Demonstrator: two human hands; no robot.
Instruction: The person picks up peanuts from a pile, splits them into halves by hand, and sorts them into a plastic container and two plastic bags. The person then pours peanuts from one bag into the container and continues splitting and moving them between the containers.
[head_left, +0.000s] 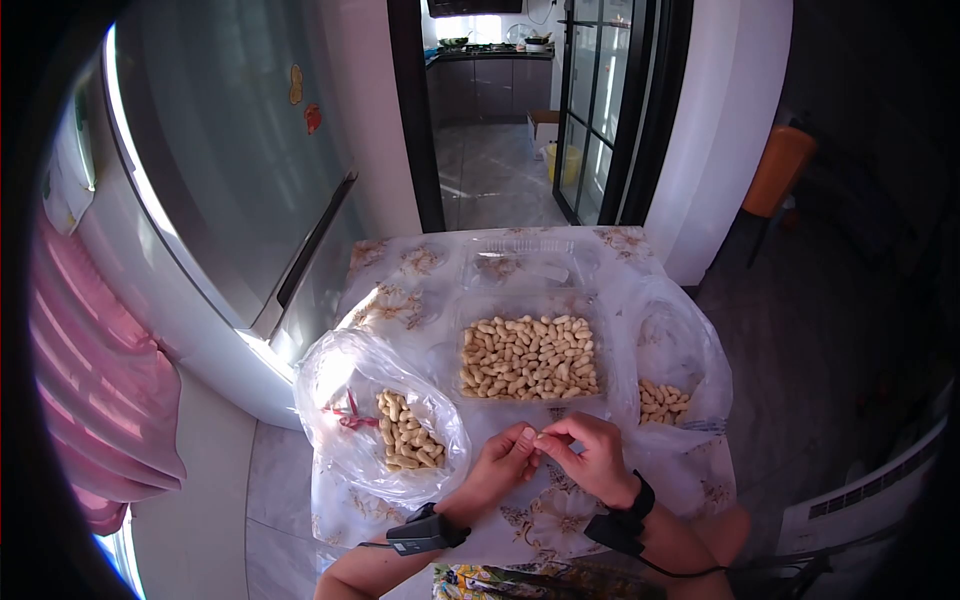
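My left hand [505,460] and my right hand [590,452] meet over the near half of the table, fingertips touching. Both are closed in a pinch around a small pale piece that looks like a peanut [541,437], mostly covered by the fingers. Just beyond them sits a clear plastic container [530,402] filled with peanuts in their shells [528,356]. To the left, an open clear plastic bag [340,455] with a red tie holds more unshelled peanuts [405,432]. On the right, another clear bag [690,345] has a smaller heap of peanuts [662,402] inside.
A flowered cloth [420,262] covers the table. The container's clear lid [520,262] lies open behind it. A refrigerator [240,150] stands at the left, and a glass door [595,110] opens to a kitchen. An orange chair [778,172] is at the right.
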